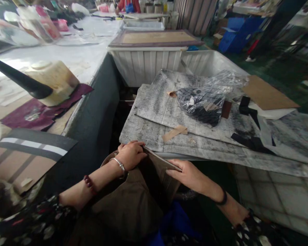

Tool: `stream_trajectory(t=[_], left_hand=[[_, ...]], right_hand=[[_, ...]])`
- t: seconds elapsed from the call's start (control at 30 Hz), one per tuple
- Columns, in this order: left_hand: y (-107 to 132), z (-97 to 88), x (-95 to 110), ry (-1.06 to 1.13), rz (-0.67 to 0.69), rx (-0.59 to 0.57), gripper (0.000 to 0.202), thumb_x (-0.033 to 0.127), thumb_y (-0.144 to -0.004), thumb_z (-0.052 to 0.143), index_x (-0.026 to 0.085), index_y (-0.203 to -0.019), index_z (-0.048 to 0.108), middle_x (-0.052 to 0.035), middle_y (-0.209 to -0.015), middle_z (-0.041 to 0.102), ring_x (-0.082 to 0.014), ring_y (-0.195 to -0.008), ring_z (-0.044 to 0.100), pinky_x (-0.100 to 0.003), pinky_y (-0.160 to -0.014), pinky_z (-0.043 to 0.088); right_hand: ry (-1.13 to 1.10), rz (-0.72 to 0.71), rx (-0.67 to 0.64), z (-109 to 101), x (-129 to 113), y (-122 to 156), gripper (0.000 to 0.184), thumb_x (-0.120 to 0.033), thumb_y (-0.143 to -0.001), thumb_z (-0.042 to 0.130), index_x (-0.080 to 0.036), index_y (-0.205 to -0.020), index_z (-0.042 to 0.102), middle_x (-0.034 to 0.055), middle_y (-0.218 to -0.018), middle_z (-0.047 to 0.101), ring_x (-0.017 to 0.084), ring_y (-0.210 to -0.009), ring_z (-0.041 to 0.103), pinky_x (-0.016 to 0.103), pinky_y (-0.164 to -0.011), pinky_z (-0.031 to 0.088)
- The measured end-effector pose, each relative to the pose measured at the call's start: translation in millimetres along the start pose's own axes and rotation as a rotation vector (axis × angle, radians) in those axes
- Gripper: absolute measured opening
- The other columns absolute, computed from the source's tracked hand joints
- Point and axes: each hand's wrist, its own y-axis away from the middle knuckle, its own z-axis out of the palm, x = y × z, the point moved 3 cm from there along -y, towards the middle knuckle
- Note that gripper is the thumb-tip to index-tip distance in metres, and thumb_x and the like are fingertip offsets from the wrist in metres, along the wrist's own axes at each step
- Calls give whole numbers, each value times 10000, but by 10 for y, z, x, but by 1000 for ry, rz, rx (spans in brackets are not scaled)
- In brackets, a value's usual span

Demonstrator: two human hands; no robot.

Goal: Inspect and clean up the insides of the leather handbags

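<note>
I get white glare across the left surface (74,53), deep shadow over the near brown fabric (128,203), a dim floor (274,68) at far right, and smeared, stretched edges.

A workshop where fabric or leather (which of the two cannot be told) is handled is indicated by the long worktable (74,54), on which a stained plastic container (60,78) is set upon a maroon scrap (37,114). Alongside, a white ribbed bin (149,65) is topped by a flat board (154,37), and worn grey sheets (151,102) are strewn with a tan offcut (175,133) and a clear bag of dark pieces (200,106). Brown material (130,201) is held nearest, and a person in red (135,5) is seen far back.
</note>
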Motion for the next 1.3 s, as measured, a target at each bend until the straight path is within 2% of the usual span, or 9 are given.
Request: stream_trajectory(t=[0.1,0.27,0.37,0.47,0.57,0.67,0.9,1.1,1.3], left_hand=[[-69,7,-17,7,4,-10,203,291,-770,510,206,-622,619,30,-1216,528,-201,-1190,384,-348,-923,358],[-159,23,-49,25,2,-39,207,284,-770,497,193,-629,619,11,-1225,521,-215,-1202,368,-339,-945,346],[-198,28,-43,52,33,-49,203,288,-767,496,192,-647,628,-4,-1213,531,-213,-1199,371,-332,-959,332],[-233,27,-58,85,74,-73,197,306,-755,500,197,-670,640,-25,-1210,531,-215,-1200,370,-331,-966,321],[-284,23,-114,140,144,-127,189,334,-729,518,215,-652,643,-8,-1150,573,-224,-1196,375,-330,-961,324],[-356,26,-197,190,196,-172,208,357,-721,517,227,-604,630,20,-1031,632,-224,-1171,407,-310,-938,345],[-499,75,-451,198,57,-147,239,352,-713,527,194,-541,574,8,-1123,592,-207,-1063,504,-277,-885,376],[-588,169,-673,237,0,-173,252,365,-687,530,185,-512,548,-9,-1105,602,-187,-959,567,-262,-853,394],[-681,224,-773,290,-23,-218,268,388,-675,518,183,-503,533,-30,-1087,606,-203,-955,565,-283,-832,403]], right_hand=[[26,-3,-29,-10,7,-51,279,-276,-821,486,-174,-1067,568,29,-970,622,189,-900,567,280,-792,435],[216,65,7,8,-74,-100,168,-297,-817,497,-168,-830,603,14,-759,626,175,-729,580,259,-663,427],[252,72,53,26,-82,-155,145,-282,-802,524,-180,-877,594,17,-822,635,181,-779,578,257,-680,410],[200,45,60,7,62,-267,186,-295,-806,519,-187,-942,585,13,-871,631,183,-816,567,257,-705,402],[109,72,-22,-52,305,-402,245,-381,-793,525,-167,-890,595,1,-801,616,179,-754,554,252,-656,405],[-39,111,-123,-95,469,-516,292,-410,-754,567,-157,-897,594,-7,-843,610,178,-781,543,251,-680,414],[-265,240,-201,53,535,-714,395,-418,-649,664,-167,-948,605,-2,-840,638,212,-830,565,283,-710,446],[-425,274,-258,205,604,-880,396,-400,-662,652,-159,-974,610,3,-809,647,195,-777,578,290,-702,449],[-499,290,-273,244,695,-970,367,-397,-674,643,-157,-949,614,10,-809,644,176,-747,578,273,-677,452]])
